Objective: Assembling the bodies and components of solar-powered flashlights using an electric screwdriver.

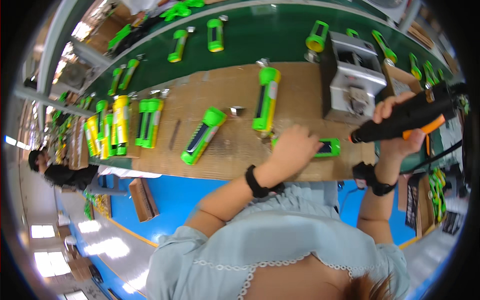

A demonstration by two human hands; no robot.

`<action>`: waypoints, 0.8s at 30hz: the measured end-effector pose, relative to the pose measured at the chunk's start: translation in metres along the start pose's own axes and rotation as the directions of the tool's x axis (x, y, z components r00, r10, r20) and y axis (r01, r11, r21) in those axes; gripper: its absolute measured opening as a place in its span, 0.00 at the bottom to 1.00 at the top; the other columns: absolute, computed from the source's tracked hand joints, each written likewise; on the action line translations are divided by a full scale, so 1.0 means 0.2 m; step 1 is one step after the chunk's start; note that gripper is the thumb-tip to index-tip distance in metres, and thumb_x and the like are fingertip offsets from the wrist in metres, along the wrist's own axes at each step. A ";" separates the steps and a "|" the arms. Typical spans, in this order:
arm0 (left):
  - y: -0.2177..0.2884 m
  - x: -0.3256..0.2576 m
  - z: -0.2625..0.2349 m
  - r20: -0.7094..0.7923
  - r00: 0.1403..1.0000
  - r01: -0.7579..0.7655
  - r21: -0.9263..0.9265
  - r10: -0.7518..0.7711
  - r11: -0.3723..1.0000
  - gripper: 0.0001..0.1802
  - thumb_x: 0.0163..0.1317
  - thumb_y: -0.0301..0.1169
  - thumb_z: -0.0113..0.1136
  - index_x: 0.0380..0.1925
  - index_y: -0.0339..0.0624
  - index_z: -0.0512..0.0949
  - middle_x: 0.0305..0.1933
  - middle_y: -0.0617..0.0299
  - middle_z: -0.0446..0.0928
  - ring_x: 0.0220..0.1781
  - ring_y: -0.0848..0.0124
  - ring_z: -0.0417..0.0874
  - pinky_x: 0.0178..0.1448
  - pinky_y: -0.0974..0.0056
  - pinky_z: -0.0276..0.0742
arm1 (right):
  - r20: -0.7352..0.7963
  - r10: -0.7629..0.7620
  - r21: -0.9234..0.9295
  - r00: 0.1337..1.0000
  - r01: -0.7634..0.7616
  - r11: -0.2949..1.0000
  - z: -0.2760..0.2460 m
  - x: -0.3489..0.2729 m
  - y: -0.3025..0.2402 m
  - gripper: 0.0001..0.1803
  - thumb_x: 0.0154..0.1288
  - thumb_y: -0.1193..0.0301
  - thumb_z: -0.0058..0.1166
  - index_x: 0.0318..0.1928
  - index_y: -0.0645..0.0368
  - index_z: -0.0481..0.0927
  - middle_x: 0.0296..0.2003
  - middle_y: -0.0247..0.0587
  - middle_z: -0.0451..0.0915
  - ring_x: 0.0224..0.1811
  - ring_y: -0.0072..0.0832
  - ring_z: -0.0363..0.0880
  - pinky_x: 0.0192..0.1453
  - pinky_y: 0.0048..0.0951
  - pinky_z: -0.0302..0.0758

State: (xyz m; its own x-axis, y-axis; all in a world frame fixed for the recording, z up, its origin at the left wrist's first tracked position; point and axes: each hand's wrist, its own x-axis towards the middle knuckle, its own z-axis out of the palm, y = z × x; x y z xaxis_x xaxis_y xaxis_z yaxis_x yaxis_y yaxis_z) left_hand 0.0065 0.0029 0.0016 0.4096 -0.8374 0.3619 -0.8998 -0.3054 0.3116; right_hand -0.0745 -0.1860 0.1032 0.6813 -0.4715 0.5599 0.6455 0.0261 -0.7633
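Left hand (295, 147) on green flashlight (329, 147) — gray machine (345, 82) beyond, second flashlight (265, 102) nearby.

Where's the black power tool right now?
In the head view, the black power tool is at right, in the right hand, below and right of the grey metal machine, its tip near the green flashlight under the left hand.

Flashlights (327, 148) are green and yellow, the screwdriver (417, 116) black-and-orange.

Left fingers (312, 143) touch a green flashlight (328, 148), right fingers (385, 109) grip a black driver (417, 116).
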 end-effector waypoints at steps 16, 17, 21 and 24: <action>0.04 0.02 -0.05 0.014 1.000 0.006 0.061 -0.006 0.998 0.09 0.58 0.36 0.57 0.37 0.47 0.79 0.28 0.59 0.71 0.33 0.61 0.74 0.36 0.59 0.71 | -0.033 0.024 -0.246 0.999 -0.031 0.969 0.04 -0.05 0.06 0.44 0.45 0.31 0.49 0.42 0.62 0.67 0.23 0.43 0.71 0.24 0.32 0.73 0.30 0.29 0.71; 0.04 0.02 -0.04 0.019 1.000 0.008 0.059 -0.009 0.998 0.09 0.58 0.36 0.57 0.37 0.47 0.79 0.28 0.59 0.71 0.33 0.61 0.74 0.36 0.59 0.71 | -0.031 0.023 -0.242 0.999 -0.030 0.970 0.04 -0.05 0.07 0.44 0.45 0.31 0.49 0.42 0.62 0.67 0.23 0.43 0.71 0.24 0.32 0.73 0.30 0.29 0.71; 0.03 0.02 -0.04 0.025 1.000 0.013 0.059 -0.015 0.998 0.10 0.57 0.36 0.58 0.37 0.47 0.79 0.27 0.60 0.70 0.32 0.62 0.74 0.36 0.59 0.71 | -0.047 0.013 -0.238 0.999 -0.024 0.971 0.06 -0.03 0.08 0.44 0.44 0.31 0.51 0.41 0.62 0.67 0.23 0.43 0.71 0.24 0.31 0.73 0.30 0.29 0.71; 0.03 0.02 -0.05 0.031 0.999 0.013 0.061 -0.015 0.998 0.09 0.57 0.36 0.58 0.37 0.47 0.79 0.26 0.60 0.70 0.32 0.62 0.74 0.35 0.59 0.71 | -0.006 -0.044 -0.128 0.999 0.043 0.991 0.03 -0.02 0.12 0.37 0.49 0.40 0.56 0.40 0.65 0.69 0.25 0.42 0.73 0.25 0.29 0.75 0.29 0.27 0.73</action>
State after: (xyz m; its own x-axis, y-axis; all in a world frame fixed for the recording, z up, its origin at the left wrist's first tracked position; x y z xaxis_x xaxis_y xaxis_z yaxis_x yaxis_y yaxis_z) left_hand 0.0039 0.0021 0.0135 0.4183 -0.8462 0.3301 -0.9018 -0.3434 0.2623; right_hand -0.0596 -0.1782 0.0836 0.6500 -0.4775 0.5912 0.6245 -0.1076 -0.7736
